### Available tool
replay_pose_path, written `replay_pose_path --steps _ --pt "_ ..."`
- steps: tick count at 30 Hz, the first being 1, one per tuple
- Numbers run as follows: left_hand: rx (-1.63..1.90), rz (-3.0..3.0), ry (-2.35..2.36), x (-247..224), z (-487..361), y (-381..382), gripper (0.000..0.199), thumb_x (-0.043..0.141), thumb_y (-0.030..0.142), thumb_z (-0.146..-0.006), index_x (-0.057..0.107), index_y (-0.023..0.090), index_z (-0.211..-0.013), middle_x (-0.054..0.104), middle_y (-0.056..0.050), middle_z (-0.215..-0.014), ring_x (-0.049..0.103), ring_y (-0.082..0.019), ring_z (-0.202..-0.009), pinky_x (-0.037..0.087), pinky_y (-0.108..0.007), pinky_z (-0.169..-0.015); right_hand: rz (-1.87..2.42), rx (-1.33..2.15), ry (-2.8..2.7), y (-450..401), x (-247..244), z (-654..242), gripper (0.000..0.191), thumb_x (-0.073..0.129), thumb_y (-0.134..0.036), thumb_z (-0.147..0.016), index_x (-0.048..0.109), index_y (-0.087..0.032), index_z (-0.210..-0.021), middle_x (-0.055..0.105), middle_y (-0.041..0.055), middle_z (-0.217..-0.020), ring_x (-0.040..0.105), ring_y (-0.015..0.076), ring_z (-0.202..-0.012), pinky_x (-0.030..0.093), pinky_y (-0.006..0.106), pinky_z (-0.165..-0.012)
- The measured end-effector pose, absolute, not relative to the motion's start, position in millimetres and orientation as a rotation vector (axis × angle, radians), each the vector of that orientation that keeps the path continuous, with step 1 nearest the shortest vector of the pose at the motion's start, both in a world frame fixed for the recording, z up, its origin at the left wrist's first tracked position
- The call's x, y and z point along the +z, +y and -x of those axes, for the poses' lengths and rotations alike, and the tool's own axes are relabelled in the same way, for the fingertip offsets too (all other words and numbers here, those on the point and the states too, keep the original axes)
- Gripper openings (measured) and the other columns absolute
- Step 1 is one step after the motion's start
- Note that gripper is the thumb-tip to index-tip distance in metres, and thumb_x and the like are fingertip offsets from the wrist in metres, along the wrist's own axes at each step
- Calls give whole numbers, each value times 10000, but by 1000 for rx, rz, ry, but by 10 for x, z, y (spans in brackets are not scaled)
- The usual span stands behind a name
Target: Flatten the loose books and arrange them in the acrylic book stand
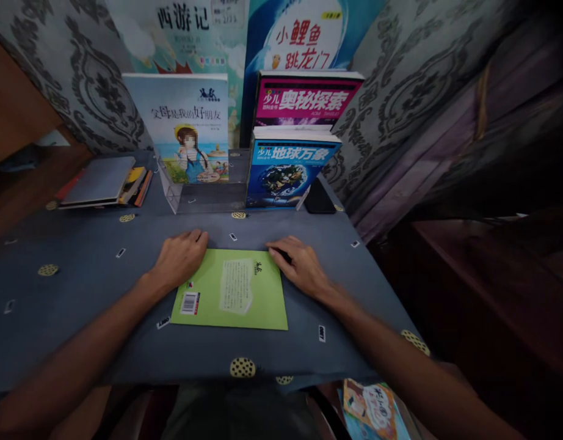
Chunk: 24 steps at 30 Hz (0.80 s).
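Note:
A thin light-green book (258, 293) lies flat on the table with its back cover up, a barcode near its left edge and a pale text panel in the middle. My left hand (183, 253) is at its upper left corner, fingers curled down over the edge and their tips hidden. At the upper right corner is my right hand (297, 263), with the thumb over the cover and the index finger along the top edge. Both hands hold the book at these corners.
Beyond the hands, a clear acrylic stand (208, 198) carries a girl-cover book (190, 153), a blue earth book (286, 177) and a magenta book (304, 104). Stacked books (98, 180) lie left; a dark phone-like object (320, 198) lies right. A colourful book (373, 409) is below the table edge.

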<state>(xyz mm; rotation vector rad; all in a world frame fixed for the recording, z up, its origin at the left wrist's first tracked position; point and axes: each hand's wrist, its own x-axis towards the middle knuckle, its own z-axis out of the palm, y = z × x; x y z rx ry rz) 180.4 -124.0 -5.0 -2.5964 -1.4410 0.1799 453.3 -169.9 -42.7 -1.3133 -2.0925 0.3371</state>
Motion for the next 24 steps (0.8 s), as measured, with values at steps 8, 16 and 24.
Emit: replay_pose_path --steps 8,16,24 --pt "371 2564 -1600 -13 -1799 -1230 385 266 233 -1010 581 132 -1208 738 -183 -841 735 -331 -806 509 -378 -655 1161 336 -2225 -1712 -424 -4531 311 459 -329 -1008 688 -181 -1157 723 123 -1109 642 255 -994 528 456 -892" --pt "376 2522 -1645 -45 -1803 -1232 435 244 258 -1028 526 132 -1335 741 -203 -849 742 -348 -863 500 -385 -702 765 365 -2673 -2111 -250 -4177 715 670 -634 -831 548 -204 -1388 464 170 -1526 305 344 -1483 267 615 -1184" --pt "341 2514 -1702 -52 -1803 -1223 411 263 313 -1035 542 147 -1286 745 -187 -888 737 -338 -888 502 -384 -732 789 298 -2784 -2237 -189 -3913 583 690 -406 -903 519 -169 -1408 532 216 -1458 434 345 -1419 401 533 -1142"
